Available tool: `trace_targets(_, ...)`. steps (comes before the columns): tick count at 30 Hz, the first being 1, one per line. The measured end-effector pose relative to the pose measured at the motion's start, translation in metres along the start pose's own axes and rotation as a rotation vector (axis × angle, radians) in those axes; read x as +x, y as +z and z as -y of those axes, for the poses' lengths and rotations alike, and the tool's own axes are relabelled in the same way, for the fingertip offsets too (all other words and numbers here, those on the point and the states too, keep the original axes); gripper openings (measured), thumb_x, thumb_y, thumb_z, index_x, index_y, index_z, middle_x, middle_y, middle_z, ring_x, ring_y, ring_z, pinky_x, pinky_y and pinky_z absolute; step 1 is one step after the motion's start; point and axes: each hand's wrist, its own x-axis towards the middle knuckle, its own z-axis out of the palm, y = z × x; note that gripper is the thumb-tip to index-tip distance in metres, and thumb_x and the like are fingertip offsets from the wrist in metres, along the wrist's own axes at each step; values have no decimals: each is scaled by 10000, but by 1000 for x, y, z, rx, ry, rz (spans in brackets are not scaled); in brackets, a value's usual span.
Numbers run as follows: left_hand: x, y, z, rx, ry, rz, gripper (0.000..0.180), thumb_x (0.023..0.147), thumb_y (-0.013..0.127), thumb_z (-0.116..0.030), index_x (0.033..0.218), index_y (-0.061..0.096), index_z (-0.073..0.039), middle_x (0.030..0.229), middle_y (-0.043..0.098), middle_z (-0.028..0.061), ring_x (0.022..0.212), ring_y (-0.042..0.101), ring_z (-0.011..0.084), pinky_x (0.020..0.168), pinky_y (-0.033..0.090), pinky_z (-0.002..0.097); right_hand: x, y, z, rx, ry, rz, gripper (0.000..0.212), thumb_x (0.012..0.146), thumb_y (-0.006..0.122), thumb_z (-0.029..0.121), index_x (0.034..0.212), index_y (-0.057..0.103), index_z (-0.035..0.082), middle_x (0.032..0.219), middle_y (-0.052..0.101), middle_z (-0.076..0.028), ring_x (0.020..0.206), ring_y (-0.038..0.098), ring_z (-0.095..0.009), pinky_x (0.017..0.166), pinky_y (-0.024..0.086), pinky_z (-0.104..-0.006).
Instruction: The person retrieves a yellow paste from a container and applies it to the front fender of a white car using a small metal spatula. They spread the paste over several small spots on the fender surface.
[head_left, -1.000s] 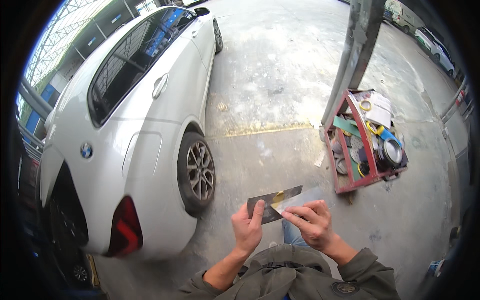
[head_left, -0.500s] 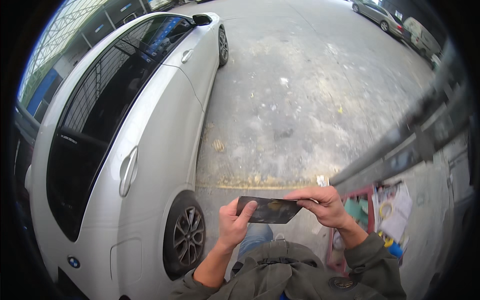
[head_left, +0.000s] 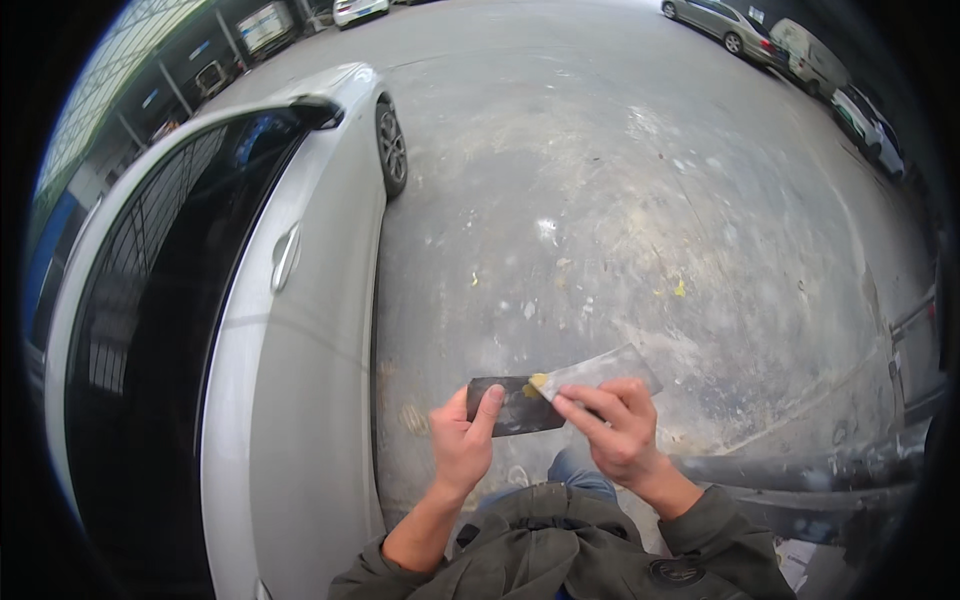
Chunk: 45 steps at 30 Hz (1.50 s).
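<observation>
My left hand [head_left: 463, 435] grips a flat dark putty spreader [head_left: 515, 415] by its left end, thumb on top. A smear of yellow putty [head_left: 530, 388] sits near the right end of this spreader. Between the thumb and fingers of my right hand [head_left: 618, 430] is a thin grey putty spreader [head_left: 610, 371], held at a slant. Its left corner meets the yellow putty and overlaps the dark spreader. Both hands are in front of my waist, at about the same height.
A white car [head_left: 310, 400] stands close along my left, its door mirror [head_left: 318, 111] sticking out ahead. A dark rail [head_left: 810, 473] lies low on my right. Other parked cars, one of them grey [head_left: 715, 24], line the far right across the concrete floor [head_left: 560, 200].
The grey spreader now lies angled out to the right in my right hand, its corner in the putty. My view has moved forward along the car; the red cart has left it.
</observation>
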Motion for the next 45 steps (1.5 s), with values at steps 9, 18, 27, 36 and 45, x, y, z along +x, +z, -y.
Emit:
trace_targets(9, 351, 75, 62, 22, 18, -59, 236, 957, 633, -192, 903, 657, 36, 739, 628, -21, 686, 499, 39, 596, 414, 219, 182, 170, -261, 57, 78, -54, 352, 651, 650, 4, 983, 737, 82, 1003, 682, 9, 795, 521, -196, 677, 434, -320)
trace_targets(18, 673, 109, 59, 123, 76, -310, 224, 940, 640, -172, 824, 631, 19, 641, 576, -18, 619, 461, 53, 544, 389, 258, 420, 304, -476, 128, 37, 0, 360, 677, 633, 78, 1023, 730, 93, 1020, 683, 4, 842, 569, -170, 712, 446, -315)
trace_targets(27, 1018, 101, 123, -81, 175, -274, 162, 969, 572, -136, 914, 600, 13, 832, 623, 23, 751, 553, 91, 691, 470, 264, 621, 443, -679, 92, 130, -112, 326, 758, 654, 19, 1079, 688, 62, 1050, 664, -12, 907, 580, -200, 783, 456, -331)
trace_targets(36, 1251, 121, 122, 247, 113, 7, 274, 973, 562, -152, 1029, 641, 105, 898, 698, 133, 768, 623, 202, 742, 507, 326, 714, 488, -832, 46, 583, -338, 211, 869, 652, 28, 1077, 689, 29, 1017, 691, -94, 920, 639, -264, 799, 502, -344)
trace_targets(45, 1463, 158, 182, 2, 59, 14, 313, 957, 600, -183, 997, 635, 125, 898, 684, 166, 762, 601, 215, 714, 494, 337, 816, 595, -1015, 201, 738, -338, 201, 922, 613, 99, 1096, 680, 26, 991, 690, -125, 889, 642, -268, 790, 503, -341)
